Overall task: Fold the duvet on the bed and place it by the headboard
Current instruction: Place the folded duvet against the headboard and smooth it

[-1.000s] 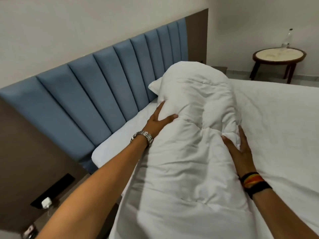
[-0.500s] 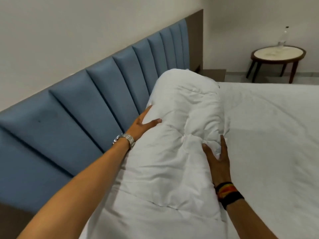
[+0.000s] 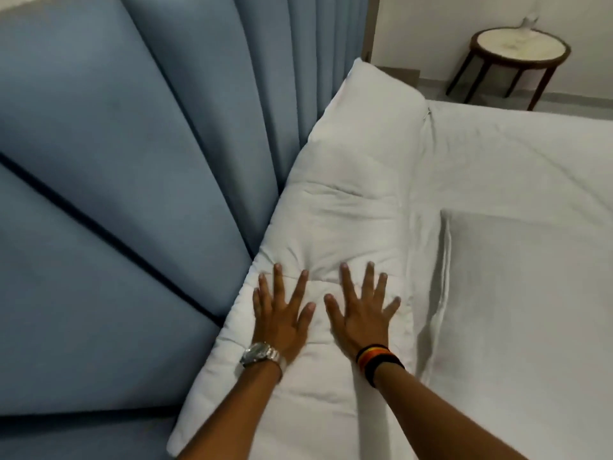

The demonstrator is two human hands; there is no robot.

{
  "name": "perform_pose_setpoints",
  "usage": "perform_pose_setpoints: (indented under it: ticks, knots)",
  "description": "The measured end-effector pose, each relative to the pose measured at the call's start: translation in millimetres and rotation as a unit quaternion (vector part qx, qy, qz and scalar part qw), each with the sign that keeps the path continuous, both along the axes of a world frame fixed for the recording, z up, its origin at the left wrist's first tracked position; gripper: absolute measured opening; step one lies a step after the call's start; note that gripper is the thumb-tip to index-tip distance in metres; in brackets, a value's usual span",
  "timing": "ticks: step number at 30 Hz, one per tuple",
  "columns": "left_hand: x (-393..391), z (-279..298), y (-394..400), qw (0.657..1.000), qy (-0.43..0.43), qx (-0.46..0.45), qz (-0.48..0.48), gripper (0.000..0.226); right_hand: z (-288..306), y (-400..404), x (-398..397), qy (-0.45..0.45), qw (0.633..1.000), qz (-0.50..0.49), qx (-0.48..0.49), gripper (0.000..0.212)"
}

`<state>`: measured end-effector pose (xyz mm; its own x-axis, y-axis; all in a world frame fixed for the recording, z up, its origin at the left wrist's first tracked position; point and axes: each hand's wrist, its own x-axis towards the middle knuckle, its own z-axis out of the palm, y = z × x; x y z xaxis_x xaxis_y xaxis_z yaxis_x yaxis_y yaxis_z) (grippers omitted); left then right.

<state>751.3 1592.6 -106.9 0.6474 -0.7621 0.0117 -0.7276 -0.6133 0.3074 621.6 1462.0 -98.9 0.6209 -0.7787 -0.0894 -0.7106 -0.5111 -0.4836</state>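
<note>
The white duvet [image 3: 348, 207] lies folded into a long thick roll, pressed along the blue padded headboard [image 3: 139, 180]. Its far end reaches toward the bed's far corner. My left hand [image 3: 282, 313], with a metal watch at the wrist, rests flat on the duvet's near part, fingers spread. My right hand [image 3: 361, 310], with dark and coloured bands at the wrist, lies flat just beside it, fingers also spread. Neither hand grips the fabric.
The bed's white sheet [image 3: 530, 260] stretches to the right, with a fold line near the duvet. A small round wooden side table [image 3: 520, 49] with a clear bottle on it stands on the floor at the back right, by the wall.
The duvet has gone from held up between my hands to lying flat against the headboard. Both hands let go of its sides and now press on top.
</note>
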Motion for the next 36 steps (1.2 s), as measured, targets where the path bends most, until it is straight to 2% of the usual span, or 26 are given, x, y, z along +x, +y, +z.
perform_pose_setpoints:
  ticks: [2,4,8,10,12,16,19,21,23,26,28,30,34,36]
  knots:
    - [-4,-11,-2,0.999,-0.047,-0.01,-0.001,0.067,-18,4,6,0.099,0.994,0.025,-0.031,0.072]
    - [-4,-12,-4,0.997,-0.071,-0.003,-0.004,0.069,-25,1,4,0.131,0.991,0.022,-0.034,0.072]
    - [-10,6,-10,0.998,-0.057,-0.001,-0.005,0.066,-1,-10,-14,0.059,0.998,0.031,0.004,0.071]
    - [-26,19,-22,0.998,-0.049,-0.024,-0.031,0.064,17,-19,-44,0.003,1.0,-0.006,0.016,0.071]
    - [-62,31,-43,0.993,-0.028,-0.056,-0.099,0.061,34,-30,-97,-0.058,0.995,-0.081,0.014,0.07]
    - [-169,40,-97,0.972,0.138,-0.046,-0.183,0.058,47,-68,-238,-0.077,0.965,-0.249,0.016,0.07]
    - [-242,26,-131,0.95,0.269,0.01,-0.156,0.06,40,-97,-349,-0.051,0.929,-0.363,0.052,0.073]
    - [-272,12,-146,0.931,0.342,0.055,-0.111,0.067,27,-111,-412,-0.044,0.9,-0.422,0.105,0.086]
    - [-294,1,-156,0.912,0.401,0.069,-0.047,0.075,10,-123,-464,-0.066,0.877,-0.44,0.183,0.095]
    - [-306,-8,-165,0.895,0.443,0.039,0.045,0.091,-14,-136,-500,-0.149,0.864,-0.373,0.303,0.097]
    - [-318,-3,-174,0.889,0.451,-0.009,0.081,0.102,-18,-146,-502,-0.2,0.855,-0.345,0.331,0.1]
    - [-333,14,-186,0.898,0.428,-0.062,0.082,0.107,-17,-153,-493,-0.258,0.847,-0.338,0.318,0.098]
    - [-353,74,-211,0.924,0.339,-0.166,0.061,0.092,24,-154,-468,-0.358,0.83,-0.342,0.256,0.086]
    - [-356,112,-221,0.933,0.303,-0.192,0.042,0.085,55,-159,-458,-0.38,0.829,-0.335,0.237,0.088]
